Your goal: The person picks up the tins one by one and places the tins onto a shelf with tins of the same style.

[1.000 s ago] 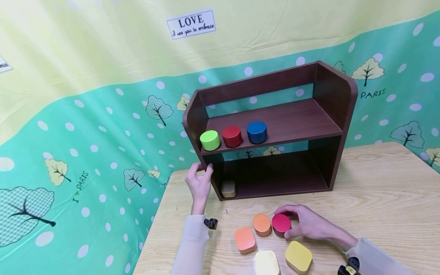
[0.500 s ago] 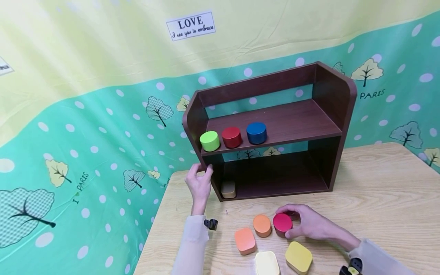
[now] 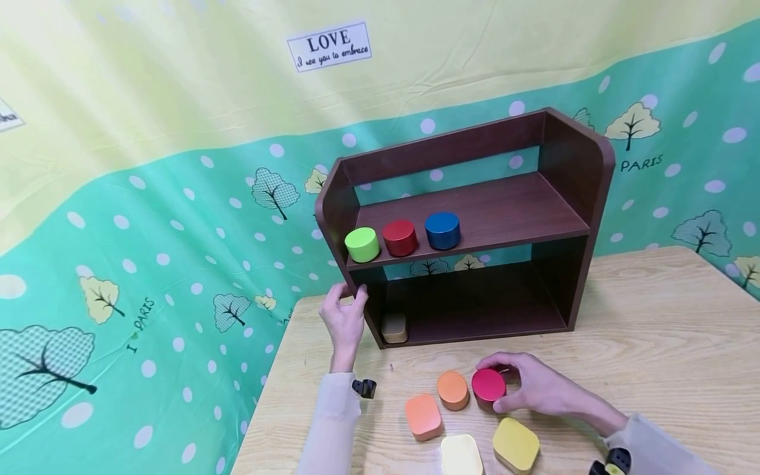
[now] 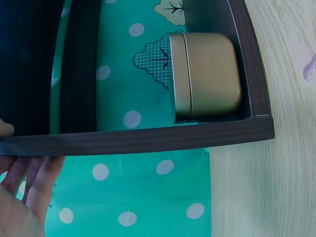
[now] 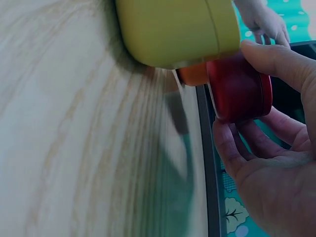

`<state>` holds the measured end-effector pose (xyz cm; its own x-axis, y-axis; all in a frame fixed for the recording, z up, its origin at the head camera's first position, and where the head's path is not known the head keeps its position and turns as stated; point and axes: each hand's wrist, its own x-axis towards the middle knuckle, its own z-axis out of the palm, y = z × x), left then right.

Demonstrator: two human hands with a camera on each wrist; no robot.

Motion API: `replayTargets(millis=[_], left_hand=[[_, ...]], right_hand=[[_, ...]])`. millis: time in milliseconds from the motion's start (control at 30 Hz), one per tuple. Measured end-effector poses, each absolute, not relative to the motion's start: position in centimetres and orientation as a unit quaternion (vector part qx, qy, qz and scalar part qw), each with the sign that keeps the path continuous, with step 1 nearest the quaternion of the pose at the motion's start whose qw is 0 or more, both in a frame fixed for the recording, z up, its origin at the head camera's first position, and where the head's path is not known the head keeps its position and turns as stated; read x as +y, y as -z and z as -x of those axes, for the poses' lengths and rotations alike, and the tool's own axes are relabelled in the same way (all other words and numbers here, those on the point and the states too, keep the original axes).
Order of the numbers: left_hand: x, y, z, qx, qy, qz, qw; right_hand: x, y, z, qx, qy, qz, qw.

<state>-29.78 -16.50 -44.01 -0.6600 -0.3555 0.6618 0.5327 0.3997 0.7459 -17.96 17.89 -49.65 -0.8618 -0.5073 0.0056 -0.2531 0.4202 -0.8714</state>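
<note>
Head view, right hand: the right hand (image 3: 530,389) curls thumb and fingers round the magenta round tin (image 3: 488,387) on the wooden table (image 3: 653,343), gripping it from its right side.
Head view, beside that hand: an orange round tin (image 3: 453,389) sits just left of the gripped tin, touching or nearly so; an orange square tin (image 3: 423,415) lies further left, a cream square tin (image 3: 460,455) and a yellow square tin (image 3: 515,444) nearer the person, just below the hand.
Head view, left hand: the left hand (image 3: 344,320) holds the lower left edge of the dark wooden shelf (image 3: 584,191), fingers bent round the side panel.
Head view, above the left hand: a green round tin (image 3: 362,243), a red round tin (image 3: 399,237) and a blue round tin (image 3: 442,229) stand in a row on the upper board; a beige square tin (image 3: 394,327) sits in the lower bay, just right of the left hand.
Left wrist view: fingers (image 4: 29,185) lie against the outer face of the shelf's side panel; beyond the panel the beige square tin rests in the bay's corner by the table edge.
Right wrist view: thumb above and fingers (image 5: 232,153) below pinch the magenta round tin's rim; the yellow square tin fills the foreground just beside the hand, the orange round tin peeking out behind it.
</note>
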Motion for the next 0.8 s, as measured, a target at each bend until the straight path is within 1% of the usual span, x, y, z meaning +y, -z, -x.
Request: replayTargets(millis=[233, 467, 800], left_hand=[[-16.52, 44.12, 29.86, -0.732, 0.544, 0.059, 0.405], [-16.58, 44.19, 30.05, -0.731, 0.534, 0.065, 0.420], [-16.62, 44.20, 29.99, -0.733, 0.537, 0.066, 0.413]], right_hand=[[17.88, 48.94, 17.81, 0.841, 0.475, 0.224, 0.128], [17.94, 48.78, 17.81, 0.840, 0.478, 0.219, 0.133], [18.20, 48.55, 17.70, 0.829, 0.493, 0.233, 0.123]])
